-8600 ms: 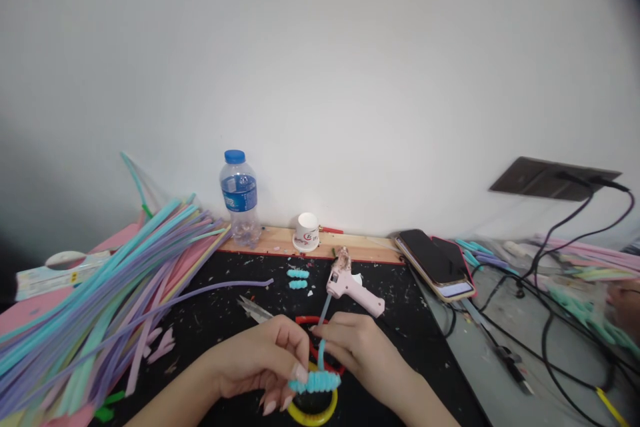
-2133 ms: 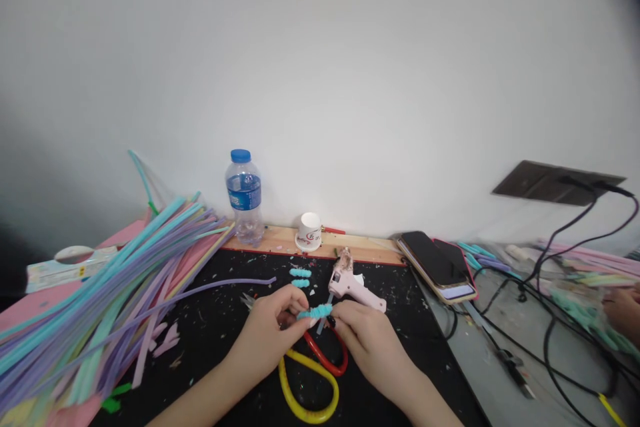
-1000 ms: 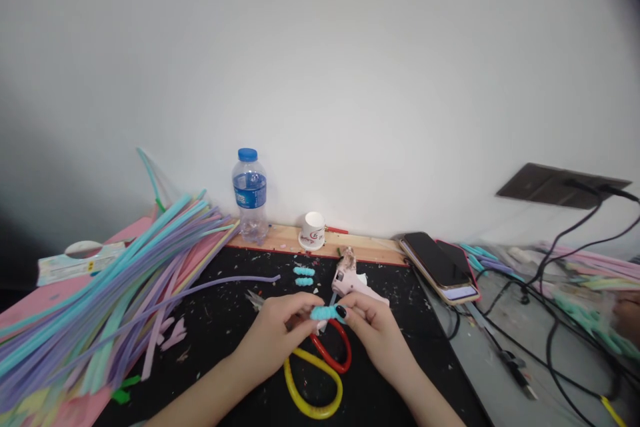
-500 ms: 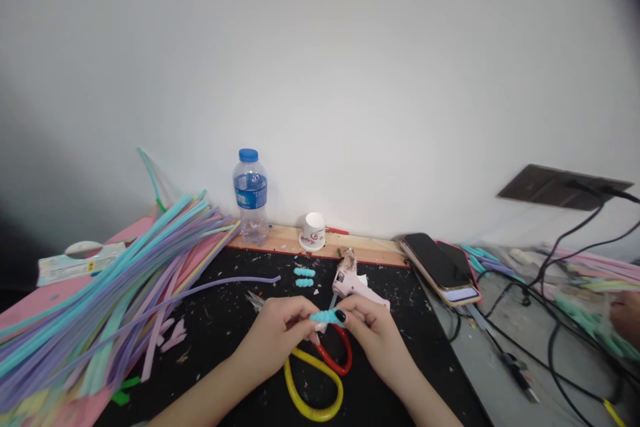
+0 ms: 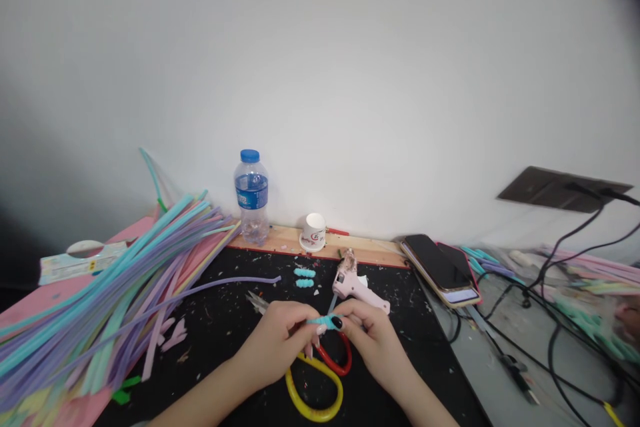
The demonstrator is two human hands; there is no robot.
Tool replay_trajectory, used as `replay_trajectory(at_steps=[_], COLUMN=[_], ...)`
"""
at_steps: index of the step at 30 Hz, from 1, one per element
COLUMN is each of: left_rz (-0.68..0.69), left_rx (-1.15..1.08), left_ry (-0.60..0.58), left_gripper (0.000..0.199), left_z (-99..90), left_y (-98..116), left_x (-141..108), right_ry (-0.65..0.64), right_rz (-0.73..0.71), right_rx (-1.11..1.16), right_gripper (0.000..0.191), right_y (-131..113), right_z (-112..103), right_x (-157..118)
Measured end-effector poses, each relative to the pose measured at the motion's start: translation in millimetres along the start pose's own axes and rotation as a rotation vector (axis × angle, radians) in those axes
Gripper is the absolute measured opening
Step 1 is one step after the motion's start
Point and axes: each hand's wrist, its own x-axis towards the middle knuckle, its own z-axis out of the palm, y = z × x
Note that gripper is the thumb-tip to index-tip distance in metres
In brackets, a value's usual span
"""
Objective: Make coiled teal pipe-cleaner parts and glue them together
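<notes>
Between my two hands is a small turquoise fuzzy coil (image 5: 323, 321). My left hand (image 5: 277, 337) pinches its left end, and my right hand (image 5: 370, 337) pinches the right end with thumb and fingers. Below them lie scissors (image 5: 320, 407) with one yellow and one red handle loop, their blades pointing to the upper left and partly hidden by my left hand. Two more turquoise coils (image 5: 305, 278) rest on the black mat (image 5: 225, 340) beyond my hands. A pink glue gun (image 5: 357, 287) lies just past my right hand.
Many pastel fuzzy stems (image 5: 135, 280) are heaped at the left. Along the wall stand a water bottle (image 5: 251, 203) and a paper cup (image 5: 313, 232). At the right are phones (image 5: 443, 263), black cables (image 5: 550, 347) and another person's hand (image 5: 629, 320) at the edge.
My fingers have closed further over the turquoise coil, so less of it shows. My left fingertips have shifted slightly on it.
</notes>
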Motion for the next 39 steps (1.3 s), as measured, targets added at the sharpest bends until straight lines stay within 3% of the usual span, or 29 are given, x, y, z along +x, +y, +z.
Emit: replay_trajectory(at_steps=[9, 17, 28, 35, 39], left_rz=[-0.076, -0.126, -0.089, -0.096, -0.094], left_rx=[-0.071, -0.171, -0.043, -0.068, -0.197], left_ry=[-0.103, -0.037, -0.073, -0.052, -0.059], left_gripper=[0.026, 0.02, 0.015, 0.021, 0.019], left_z=[1.7, 6.4, 2.7, 2.3, 0.9], left_y=[-3.1, -10.7, -6.7, -8.0, -10.0], left_x=[-0.6, 0.2, -2.2, 0.5, 2.8], right_ry=[-0.046, 0.004, -0.006, -0.028, 0.001], right_rz=[0.006, -0.04, -0.126, -0.193, -0.202], right_rx=[-0.065, -0.333, -0.408, -0.462, -0.458], right_gripper=[0.015, 0.017, 0.02, 0.021, 0.021], right_y=[3.4, -2.1, -5.5, -2.1, 1.3], right_z=[-2.0, 0.2, 4.0, 5.5, 4.6], right_x=[2.0, -1.5, -4.8, -7.5, -6.4])
